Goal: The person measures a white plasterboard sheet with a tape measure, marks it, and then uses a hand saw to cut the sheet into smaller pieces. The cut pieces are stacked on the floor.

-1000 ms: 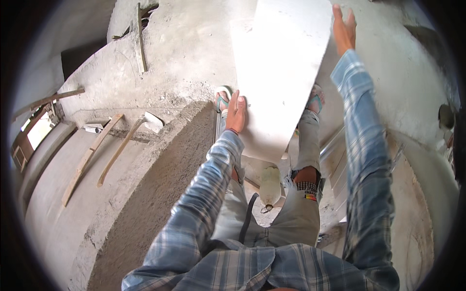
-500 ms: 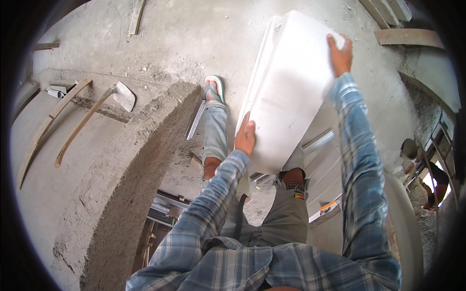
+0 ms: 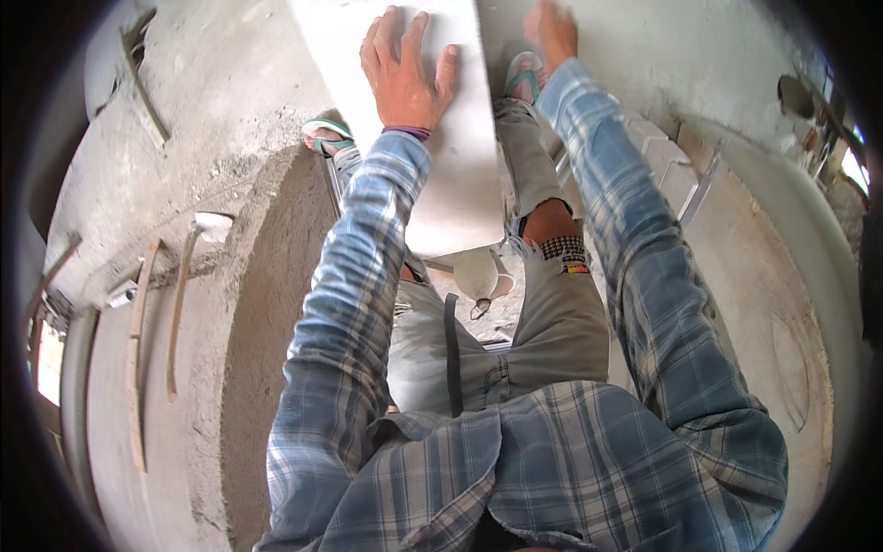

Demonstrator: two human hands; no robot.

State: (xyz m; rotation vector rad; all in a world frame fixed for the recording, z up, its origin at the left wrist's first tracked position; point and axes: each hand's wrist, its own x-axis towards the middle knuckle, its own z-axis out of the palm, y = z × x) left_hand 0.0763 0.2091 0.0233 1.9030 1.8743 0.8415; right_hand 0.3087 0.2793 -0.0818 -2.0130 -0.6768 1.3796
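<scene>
A long, smooth white block (image 3: pixel 451 175) lies ahead of me, its near end between my legs and its far end out of view at the top. My left hand (image 3: pixel 405 78) rests on its upper face with fingers spread. To the right of the block, my right hand (image 3: pixel 555 39) is apart from it, over the grey floor. That hand's fingers look bent, but motion smears them, and I cannot make out anything in them. Both my sandalled feet stand beside the block, the left foot (image 3: pixel 327 136) at its left and the right foot (image 3: pixel 526 81) at its right.
A rough concrete ledge (image 3: pixel 262 248) runs along my left. Beyond it lie a wooden-handled tool with a pale blade (image 3: pixel 213 225) and a wooden strip (image 3: pixel 140 354). Below the block's near end is a pale rounded object (image 3: pixel 478 276). White blocks (image 3: pixel 664 166) sit at the right.
My left hand has gone from the block's near left side to its upper face. The right hand has let go of its far right edge. The block now sits further left and lower.
</scene>
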